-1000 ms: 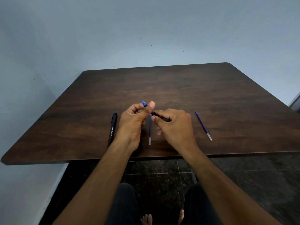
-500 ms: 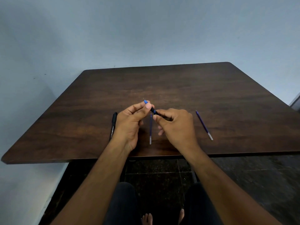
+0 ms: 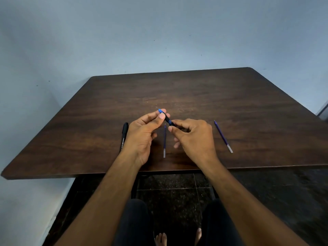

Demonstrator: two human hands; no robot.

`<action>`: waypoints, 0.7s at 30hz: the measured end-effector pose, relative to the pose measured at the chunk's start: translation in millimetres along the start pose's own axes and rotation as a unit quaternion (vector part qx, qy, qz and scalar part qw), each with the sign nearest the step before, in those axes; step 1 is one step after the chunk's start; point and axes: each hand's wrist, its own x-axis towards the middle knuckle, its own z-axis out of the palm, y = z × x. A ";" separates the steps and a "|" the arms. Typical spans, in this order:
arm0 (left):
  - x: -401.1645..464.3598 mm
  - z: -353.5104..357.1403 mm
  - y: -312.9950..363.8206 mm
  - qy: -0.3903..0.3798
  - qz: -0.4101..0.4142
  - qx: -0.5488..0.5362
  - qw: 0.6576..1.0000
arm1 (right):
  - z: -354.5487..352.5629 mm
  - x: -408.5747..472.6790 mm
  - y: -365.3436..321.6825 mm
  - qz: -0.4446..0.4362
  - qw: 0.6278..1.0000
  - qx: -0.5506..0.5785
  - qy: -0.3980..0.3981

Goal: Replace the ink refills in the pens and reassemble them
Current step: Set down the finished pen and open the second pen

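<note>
Both hands hold a black pen with blue tip (image 3: 167, 119) above the dark wooden table (image 3: 195, 96). My left hand (image 3: 144, 134) pinches its blue front end between thumb and fingers. My right hand (image 3: 192, 137) grips the other end, which its fingers hide. On the table below, between the hands, lies a blue ink refill (image 3: 164, 142). A second blue refill (image 3: 223, 137) lies to the right of my right hand. A capped black pen (image 3: 123, 136) rests just left of my left hand.
The table's front edge (image 3: 53, 174) runs right under my wrists. A pale wall stands behind and to the left. Dark tiled floor (image 3: 275, 201), my legs and bare feet show below the table.
Both hands have lifted slightly and drawn a little apart, so more of the black pen barrel shows between them. The refills and the black pen on the table have not moved.
</note>
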 end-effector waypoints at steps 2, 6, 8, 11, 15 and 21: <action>1.2 1.0 -0.8 0.016 -0.005 -0.007 1.000 | 0.9 -1.2 0.0 0.005 1.000 0.016 0.001; 4.7 0.4 -2.1 0.050 -0.008 -0.020 0.999 | 2.0 -2.1 0.3 0.011 0.999 0.045 0.007; 5.6 0.3 -1.2 0.061 -0.008 -0.022 0.998 | 1.6 -2.2 0.5 0.016 0.999 0.051 0.009; 6.5 0.7 1.6 0.075 -0.003 -0.034 0.997 | 0.5 -3.1 1.3 0.018 0.999 0.049 0.010; 12.1 -0.3 6.1 0.105 0.013 -0.061 0.993 | -2.0 -4.2 3.0 0.032 0.998 0.056 0.010; 17.5 -5.4 16.0 0.123 0.033 -0.054 0.990 | -17.8 -6.4 9.9 0.071 0.992 0.093 0.042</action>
